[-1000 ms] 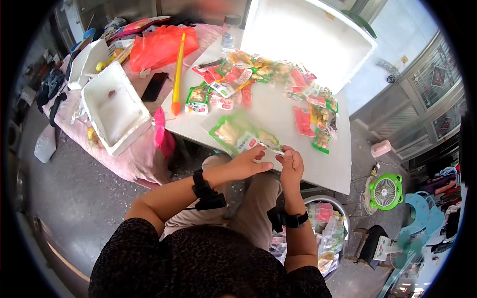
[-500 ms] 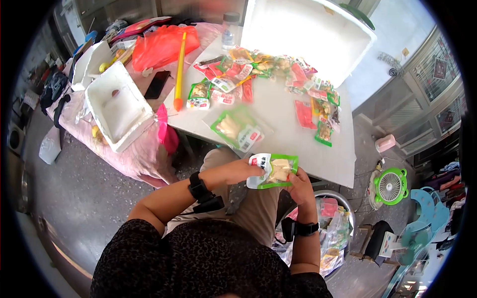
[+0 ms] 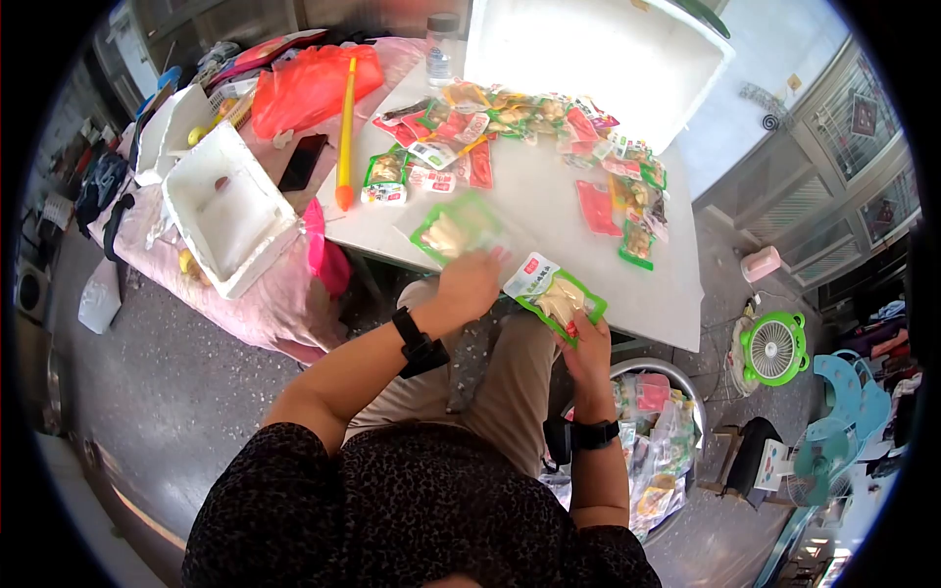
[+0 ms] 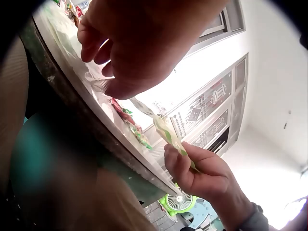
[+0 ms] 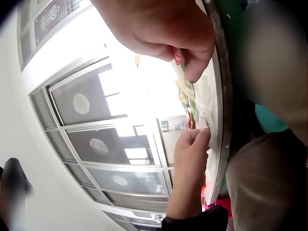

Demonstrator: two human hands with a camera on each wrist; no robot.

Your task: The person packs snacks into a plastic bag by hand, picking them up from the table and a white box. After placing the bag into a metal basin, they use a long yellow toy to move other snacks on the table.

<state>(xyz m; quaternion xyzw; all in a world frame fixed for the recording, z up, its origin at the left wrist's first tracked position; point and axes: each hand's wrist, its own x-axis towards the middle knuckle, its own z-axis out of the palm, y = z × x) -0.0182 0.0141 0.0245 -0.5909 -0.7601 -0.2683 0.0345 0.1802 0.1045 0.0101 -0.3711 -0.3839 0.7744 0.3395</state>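
My right hand (image 3: 590, 355) pinches the lower right corner of a green-edged packet (image 3: 559, 297) with pale pieces inside, held above the table's front edge. To its left, my left hand (image 3: 470, 284) is at the near edge of a clear bag with a second green-edged packet (image 3: 446, 235), blurred, on the table. The left wrist view has my left hand (image 4: 139, 48) with curled fingers at the clear plastic, and the right hand (image 4: 199, 173) gripping the packet (image 4: 168, 134) seen edge-on. In the right wrist view the left hand's (image 5: 192, 149) thumb and finger pinch the plastic's edge.
Colourful packets (image 3: 529, 113) lie in an arc across the white table (image 3: 510, 206). A foam box (image 3: 598, 69) and bottle (image 3: 441, 49) stand behind. Left are a yellow stick (image 3: 346, 137) and a small foam box (image 3: 230, 216); a metal basin (image 3: 698, 412) of packets sits below right.
My left hand has let go of the held packet and moved left to the clear bag on the table. The right hand keeps the packet, which is now tilted, its white end up and left.
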